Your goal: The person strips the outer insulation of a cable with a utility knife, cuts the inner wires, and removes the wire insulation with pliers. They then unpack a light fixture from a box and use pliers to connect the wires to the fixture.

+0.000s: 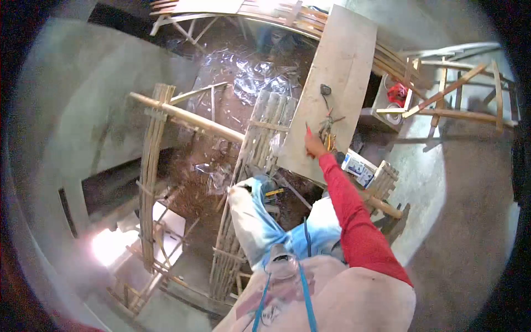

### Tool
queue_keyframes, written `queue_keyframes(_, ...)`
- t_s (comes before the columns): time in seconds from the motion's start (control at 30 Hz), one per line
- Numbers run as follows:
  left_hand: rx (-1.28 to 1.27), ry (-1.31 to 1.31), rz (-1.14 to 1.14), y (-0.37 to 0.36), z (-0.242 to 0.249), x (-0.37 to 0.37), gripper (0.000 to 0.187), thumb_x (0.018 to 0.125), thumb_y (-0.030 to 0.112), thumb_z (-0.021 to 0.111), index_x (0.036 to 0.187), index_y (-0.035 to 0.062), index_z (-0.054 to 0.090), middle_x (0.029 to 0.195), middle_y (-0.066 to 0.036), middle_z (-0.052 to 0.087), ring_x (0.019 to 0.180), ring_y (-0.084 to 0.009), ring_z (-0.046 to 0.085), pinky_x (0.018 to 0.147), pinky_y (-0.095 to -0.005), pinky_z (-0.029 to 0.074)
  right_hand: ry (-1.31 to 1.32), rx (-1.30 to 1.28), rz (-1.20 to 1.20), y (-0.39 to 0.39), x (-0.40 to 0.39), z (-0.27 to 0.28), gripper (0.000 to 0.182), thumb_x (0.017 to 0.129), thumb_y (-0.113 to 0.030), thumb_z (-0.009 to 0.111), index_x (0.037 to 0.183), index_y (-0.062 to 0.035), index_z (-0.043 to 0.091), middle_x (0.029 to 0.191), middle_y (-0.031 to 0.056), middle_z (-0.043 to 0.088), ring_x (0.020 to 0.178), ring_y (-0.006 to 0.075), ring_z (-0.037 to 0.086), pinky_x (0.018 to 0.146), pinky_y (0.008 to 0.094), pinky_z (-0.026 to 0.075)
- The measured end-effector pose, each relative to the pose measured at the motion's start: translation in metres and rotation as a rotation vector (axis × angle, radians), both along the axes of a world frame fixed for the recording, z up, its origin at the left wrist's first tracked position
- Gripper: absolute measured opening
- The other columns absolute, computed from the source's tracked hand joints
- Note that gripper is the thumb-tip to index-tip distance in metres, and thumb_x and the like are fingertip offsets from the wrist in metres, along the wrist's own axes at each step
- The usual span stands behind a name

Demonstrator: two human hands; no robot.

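Note:
My right hand (pixel 315 146), at the end of a red sleeve, is over the near left part of a long plywood board (pixel 345 61). Its fingers look closed on a small, slim reddish thing that points away from me; I cannot make out what it is. Just right of the hand lies a cluster of hand tools (pixel 327 135), some with red or yellow handles. Farther up the board sits a small black object (pixel 326 89) with a dark cord or strap. My left hand is not visible.
Bamboo platforms (pixel 265 127) and a bamboo pole (pixel 188 118) stand left of the board. Crumpled plastic sheeting (pixel 257 77) lies on the brown ground. A blue-and-white box (pixel 358 169) is beside the board's near right edge. Wooden frames (pixel 442 94) stand at right.

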State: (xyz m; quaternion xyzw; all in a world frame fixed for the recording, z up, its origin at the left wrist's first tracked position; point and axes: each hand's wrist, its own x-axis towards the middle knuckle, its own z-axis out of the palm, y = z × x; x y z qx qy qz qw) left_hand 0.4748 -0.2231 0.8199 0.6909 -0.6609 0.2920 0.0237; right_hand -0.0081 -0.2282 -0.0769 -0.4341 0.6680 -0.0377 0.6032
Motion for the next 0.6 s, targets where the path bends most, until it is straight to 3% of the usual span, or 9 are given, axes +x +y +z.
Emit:
queue_keyframes(0.07,-0.024,-0.003,0.029,-0.003,-0.014,0.009,0.042,0.103,0.030,0.042,0.131,0.0017,0.058,0.121,-0.012,0.060,0.097,-0.0200,0.052,0.087,-0.0351,0.040,0.252,-0.747,0.691,0.081,-0.046,-0.164,0.026,0.098,-0.026,0.046,0.097,-0.0033,0.058,0.062,0.0097,0.059,0.050,0.0253,0.062,0.045,0.0462,0.047)
queue_keyframes(0.13,-0.034,-0.003,0.061,-0.015,-0.030,0.015,0.042,0.103,0.029,0.043,0.130,0.0017,0.058,0.120,-0.012,0.060,0.097,-0.0202,0.052,0.087,-0.0353,0.040,0.254,-0.222,0.035,0.094,-0.027,-0.164,0.029,0.096,-0.030,0.046,0.098,-0.0031,0.058,0.061,0.0097,0.058,0.047,0.0256,0.060,0.043,0.0458,0.045)
queue_keyframes(0.17,-0.037,-0.002,0.071,-0.021,-0.036,0.018,0.041,0.103,0.029,0.043,0.130,0.0017,0.058,0.120,-0.012,0.060,0.097,-0.0203,0.052,0.087,-0.0353,0.040,0.240,0.297,-0.589,0.100,-0.020,-0.152,0.032,0.095,-0.033,0.046,0.099,-0.0030,0.057,0.061,0.0096,0.058,0.045,0.0259,0.058,0.040,0.0454,0.043)
queue_keyframes(0.27,-0.039,-0.006,0.088,-0.033,-0.046,0.023,0.040,0.102,0.028,0.044,0.129,0.0018,0.059,0.120,-0.012,0.061,0.097,-0.0206,0.052,0.087,-0.0356,0.041,0.420,0.152,-0.185,0.125,-0.029,-0.201,0.039,0.092,-0.041,0.049,0.106,-0.0061,0.060,0.067,0.0110,0.062,0.053,0.0258,0.063,0.046,0.0438,0.048)
queue_keyframes(0.37,-0.065,0.004,0.109,-0.019,-0.046,0.035,0.039,0.102,0.027,0.044,0.128,0.0019,0.059,0.120,-0.012,0.061,0.098,-0.0209,0.053,0.087,-0.0358,0.041,0.390,0.174,-0.144,0.098,-0.015,-0.157,0.040,0.093,-0.039,0.050,0.113,-0.0055,0.061,0.076,0.0125,0.067,0.060,0.0272,0.066,0.051,0.0441,0.052)
queue_keyframes(0.43,-0.083,0.017,0.108,-0.006,-0.045,0.047,0.039,0.101,0.026,0.045,0.127,0.0019,0.059,0.119,-0.012,0.061,0.098,-0.0211,0.053,0.087,-0.0359,0.041,0.238,0.188,-0.280,0.085,-0.005,-0.127,0.047,0.086,-0.041,0.055,0.114,-0.0041,0.066,0.112,0.0269,0.068,0.109,0.0425,0.065,0.095,0.0482,0.049)
queue_keyframes(0.47,-0.096,0.026,0.115,0.002,-0.047,0.056,0.038,0.101,0.026,0.045,0.127,0.0019,0.059,0.119,-0.012,0.061,0.098,-0.0212,0.053,0.087,-0.0360,0.042,0.246,0.173,-0.278,0.080,-0.008,-0.124,0.047,0.086,-0.041,0.055,0.114,-0.0041,0.066,0.112,0.0269,0.068,0.109,0.0425,0.065,0.095,0.0482,0.049)
queue_keyframes(0.53,-0.115,0.043,0.118,0.017,-0.053,0.071,0.038,0.101,0.026,0.046,0.126,0.0020,0.060,0.119,-0.012,0.061,0.098,-0.0214,0.054,0.087,-0.0362,0.042,0.347,0.013,-0.154,0.068,-0.011,-0.111,0.035,0.094,-0.035,0.053,0.107,-0.0039,0.062,0.078,0.0133,0.067,0.063,0.0265,0.068,0.052,0.0427,0.054)
queue_keyframes(0.6,-0.125,0.060,0.124,0.030,-0.058,0.089,0.037,0.100,0.025,0.046,0.126,0.0020,0.060,0.119,-0.012,0.061,0.098,-0.0215,0.054,0.088,-0.0363,0.042,0.338,-0.073,-0.171,0.059,-0.027,-0.096,0.035,0.093,-0.034,0.053,0.101,-0.0016,0.063,0.068,0.0097,0.064,0.055,0.0225,0.065,0.050,0.0387,0.053)
